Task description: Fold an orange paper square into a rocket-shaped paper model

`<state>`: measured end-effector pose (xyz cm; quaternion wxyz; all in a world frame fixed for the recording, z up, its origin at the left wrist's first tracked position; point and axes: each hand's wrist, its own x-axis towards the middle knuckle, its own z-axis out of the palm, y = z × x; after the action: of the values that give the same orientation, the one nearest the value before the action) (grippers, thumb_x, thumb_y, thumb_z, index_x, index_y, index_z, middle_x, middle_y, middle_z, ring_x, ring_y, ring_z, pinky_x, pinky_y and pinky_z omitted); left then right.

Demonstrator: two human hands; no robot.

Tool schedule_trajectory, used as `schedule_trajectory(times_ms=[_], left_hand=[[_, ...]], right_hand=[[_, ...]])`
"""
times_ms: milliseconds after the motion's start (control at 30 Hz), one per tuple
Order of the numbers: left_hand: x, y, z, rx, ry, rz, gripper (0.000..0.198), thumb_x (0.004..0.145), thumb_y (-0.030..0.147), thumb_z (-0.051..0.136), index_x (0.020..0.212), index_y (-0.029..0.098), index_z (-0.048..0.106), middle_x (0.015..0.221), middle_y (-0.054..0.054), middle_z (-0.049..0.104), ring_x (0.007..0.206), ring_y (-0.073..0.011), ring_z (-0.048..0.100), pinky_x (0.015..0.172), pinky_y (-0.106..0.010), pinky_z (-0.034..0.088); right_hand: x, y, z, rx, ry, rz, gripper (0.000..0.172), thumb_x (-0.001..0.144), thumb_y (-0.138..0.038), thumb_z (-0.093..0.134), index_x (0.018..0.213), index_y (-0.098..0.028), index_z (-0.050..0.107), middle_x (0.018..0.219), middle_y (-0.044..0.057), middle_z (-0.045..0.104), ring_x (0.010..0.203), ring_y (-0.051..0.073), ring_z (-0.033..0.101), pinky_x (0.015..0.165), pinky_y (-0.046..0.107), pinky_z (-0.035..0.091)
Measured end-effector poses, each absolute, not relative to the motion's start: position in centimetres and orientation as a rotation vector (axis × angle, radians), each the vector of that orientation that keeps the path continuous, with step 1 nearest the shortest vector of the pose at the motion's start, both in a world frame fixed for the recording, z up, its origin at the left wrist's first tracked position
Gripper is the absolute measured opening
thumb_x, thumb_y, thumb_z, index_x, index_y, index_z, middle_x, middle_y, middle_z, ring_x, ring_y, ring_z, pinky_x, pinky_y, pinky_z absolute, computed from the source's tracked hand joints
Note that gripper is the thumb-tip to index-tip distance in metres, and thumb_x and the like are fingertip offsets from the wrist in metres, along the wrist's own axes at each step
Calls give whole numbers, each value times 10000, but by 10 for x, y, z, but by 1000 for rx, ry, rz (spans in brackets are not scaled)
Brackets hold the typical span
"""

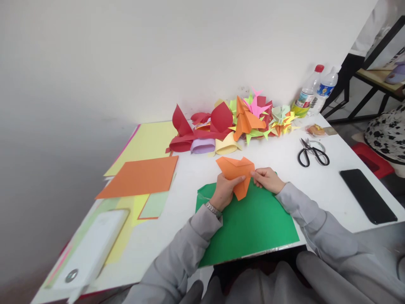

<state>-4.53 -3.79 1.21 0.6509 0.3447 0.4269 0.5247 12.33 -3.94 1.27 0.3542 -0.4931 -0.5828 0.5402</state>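
A folded orange paper plane is held up over a green sheet that lies on the white table. My left hand is closed on its lower left part, with the thumb stretched across the paper. At the plane's right edge, my right hand pinches the paper between thumb and fingertips. Behind the hands stands a pile of folded paper, with another orange paper plane leaning on its front.
Orange sheets and yellow sheets lie at the left, near a white device. Black-handled scissors, a black phone and two bottles are at the right. Red paper shapes stand against the wall.
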Motion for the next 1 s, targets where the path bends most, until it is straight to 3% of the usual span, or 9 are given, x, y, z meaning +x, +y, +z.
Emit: schedule_trajectory(times_ms=[300, 633, 1000], left_hand=[[-45, -40, 11, 822, 954, 1166, 432, 495, 216, 836, 882, 102, 681, 903, -99, 727, 812, -235, 670, 766, -359, 521], [-45, -41, 15, 828, 945, 1152, 440, 504, 184, 833, 908, 104, 681, 929, -98, 730, 801, -218, 672, 768, -346, 532], [-46, -44, 16, 907, 892, 1091, 409, 525, 171, 824, 912, 118, 705, 961, -97, 730, 827, -225, 677, 778, -339, 537]], right_hand=[[121, -41, 15, -1227, -1604, 1250, 556, 747, -647, 524, 442, -188, 458, 384, -44, 407, 390, 76, 348, 420, 225, 290], [123, -39, 15, -1345, -1366, 1348, 692, 701, -812, 355, 418, -192, 470, 349, -22, 420, 332, 77, 364, 378, 224, 280], [122, -42, 18, -1301, -1498, 1264, 637, 685, -753, 490, 398, -191, 403, 344, -55, 357, 357, 66, 291, 392, 226, 221]])
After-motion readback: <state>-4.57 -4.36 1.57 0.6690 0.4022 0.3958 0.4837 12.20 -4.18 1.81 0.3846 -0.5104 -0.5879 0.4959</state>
